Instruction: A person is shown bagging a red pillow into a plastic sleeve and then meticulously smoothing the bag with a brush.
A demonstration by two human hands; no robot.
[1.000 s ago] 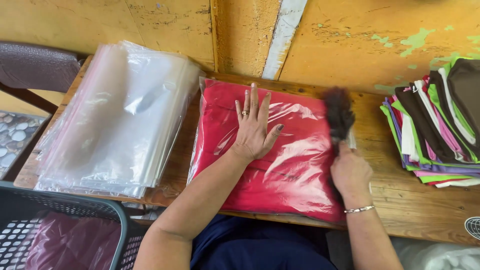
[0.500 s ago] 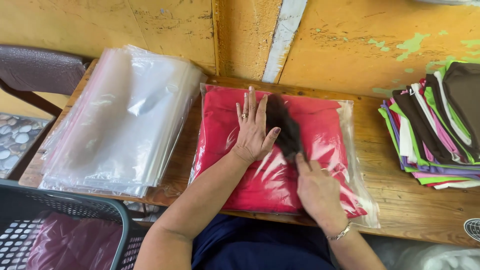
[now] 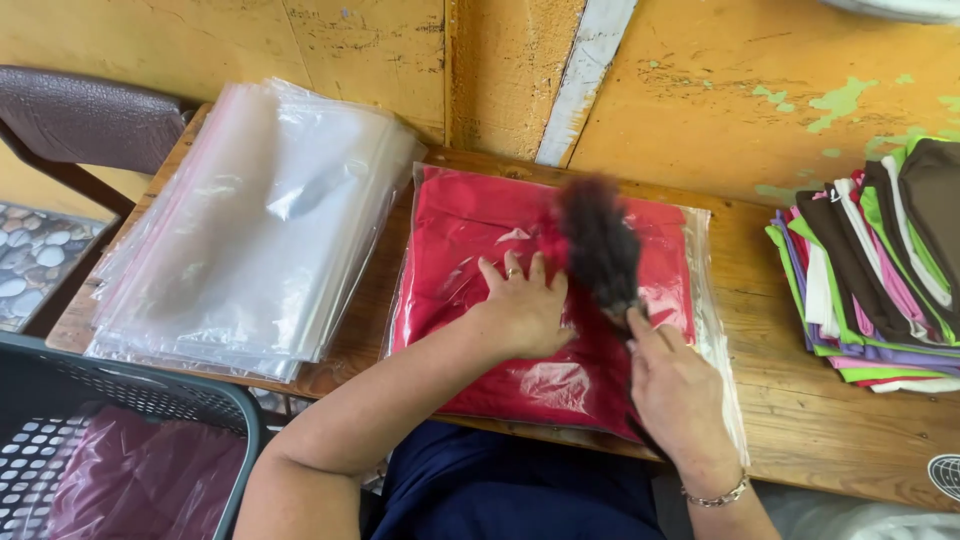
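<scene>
Yellow, chipped wall backs a wooden tabletop [image 3: 850,420] seen from the head camera. At its middle lies a red folded garment in a clear bag [image 3: 470,240]. The left hand [image 3: 525,305] presses flat on it, fingers spread, clamped on nothing. The right hand [image 3: 680,390] has its grip closed around the handle of a dark fluffy brush [image 3: 598,240], blurred over the bag. Good practice, I judge: steady pressure, strokes toward the open edge. Empty clear bags [image 3: 250,230] lie left, folded coloured garments [image 3: 870,270] right, a grey basket [image 3: 150,400] near left.
</scene>
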